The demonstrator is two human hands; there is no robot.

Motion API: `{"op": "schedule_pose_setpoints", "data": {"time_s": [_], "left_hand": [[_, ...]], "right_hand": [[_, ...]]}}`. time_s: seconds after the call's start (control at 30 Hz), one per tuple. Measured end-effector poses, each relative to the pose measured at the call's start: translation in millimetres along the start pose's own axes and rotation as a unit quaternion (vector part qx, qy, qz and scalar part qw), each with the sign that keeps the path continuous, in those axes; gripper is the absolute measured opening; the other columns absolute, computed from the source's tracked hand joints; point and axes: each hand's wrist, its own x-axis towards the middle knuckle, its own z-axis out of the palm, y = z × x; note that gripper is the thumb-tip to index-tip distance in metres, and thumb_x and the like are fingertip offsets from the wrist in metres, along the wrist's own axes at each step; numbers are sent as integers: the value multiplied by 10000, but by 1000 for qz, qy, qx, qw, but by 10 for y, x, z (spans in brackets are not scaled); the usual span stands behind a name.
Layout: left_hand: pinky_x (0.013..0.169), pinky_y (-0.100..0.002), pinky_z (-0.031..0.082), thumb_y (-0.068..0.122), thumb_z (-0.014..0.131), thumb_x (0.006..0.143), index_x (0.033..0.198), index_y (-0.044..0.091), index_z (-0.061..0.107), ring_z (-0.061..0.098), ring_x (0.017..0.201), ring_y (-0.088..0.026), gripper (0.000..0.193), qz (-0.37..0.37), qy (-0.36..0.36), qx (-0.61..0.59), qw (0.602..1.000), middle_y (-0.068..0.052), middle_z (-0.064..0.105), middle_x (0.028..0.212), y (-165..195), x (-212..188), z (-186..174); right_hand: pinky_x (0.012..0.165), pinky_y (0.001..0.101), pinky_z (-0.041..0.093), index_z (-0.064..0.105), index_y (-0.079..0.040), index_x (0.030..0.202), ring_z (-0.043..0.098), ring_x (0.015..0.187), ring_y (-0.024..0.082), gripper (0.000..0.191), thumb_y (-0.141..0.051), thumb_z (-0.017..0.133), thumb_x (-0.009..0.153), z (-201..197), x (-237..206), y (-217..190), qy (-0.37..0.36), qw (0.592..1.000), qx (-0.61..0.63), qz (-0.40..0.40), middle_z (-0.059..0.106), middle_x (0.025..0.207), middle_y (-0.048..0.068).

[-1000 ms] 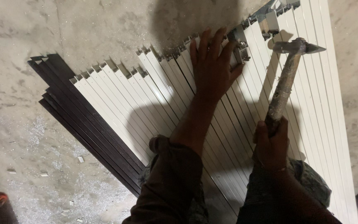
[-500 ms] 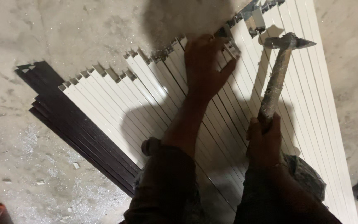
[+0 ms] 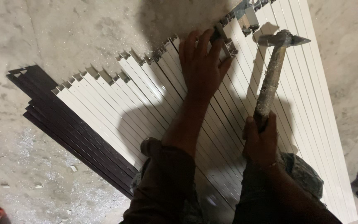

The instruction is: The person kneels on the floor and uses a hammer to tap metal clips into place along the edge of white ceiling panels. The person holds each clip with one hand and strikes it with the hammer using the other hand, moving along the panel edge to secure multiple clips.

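On the concrete floor (image 3: 63,33), near its far edge in my view, a fan of long white hollow metal profile strips (image 3: 154,103) lies side by side, cut ends staggered, with a bundle of dark brown strips (image 3: 71,128) along their left side. My left hand (image 3: 201,66) lies flat and spread on the white strips, fingers pressing by a small grey metal corner piece (image 3: 228,45) seated at one strip's end. My right hand (image 3: 262,141) is clenched round the low end of a worn wooden-handled hammer with a steel head (image 3: 272,74), head raised over the strips near the upper right.

I judge the hammer head-heavy and stiff; the grubby handle looks rough enough not to slip, and the low grip gives swing. The strips look light, rigid, thin-walled, likely to dent under a hard blow, with sharp cut ends, so I'd hold them on the flat faces. The finish is smooth, pale and dusty. Metal shavings (image 3: 25,145) speckle the floor at lower left.
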Motion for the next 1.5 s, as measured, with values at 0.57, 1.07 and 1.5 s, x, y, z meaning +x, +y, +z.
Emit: {"op": "schedule_pose_setpoints", "data": {"time_s": [0.57, 1.07, 1.5], "left_hand": [[1225, -617, 306, 392, 959, 727, 1211, 134, 690, 428, 1431, -357, 610, 2, -2, -6, 1000, -97, 560, 1430, 1, -35, -20], [1220, -624, 309, 425, 939, 759, 1215, 124, 700, 431, 1421, -359, 596, -2, 10, -9, 1000, -101, 577, 1412, -20, -42, 64], [1220, -596, 324, 396, 963, 752, 1226, 117, 702, 452, 1401, -338, 609, -2, 16, -5, 1000, -87, 590, 1388, -13, -20, 52]], "right_hand": [[508, 318, 508, 402, 52, 1385, 590, 579, 129, 465, -215, 561, 1040, 43, -7, 74, 15, 1000, -26, 0, 604, 713, 63], [524, 322, 557, 369, 46, 1406, 632, 613, 139, 494, -241, 550, 1046, 11, -11, 113, -3, 998, -56, -22, 634, 745, 76], [592, 374, 604, 307, -6, 1413, 701, 661, 195, 500, -277, 538, 1063, -158, -176, 266, -3, 976, -209, -63, 684, 807, 125]]}}
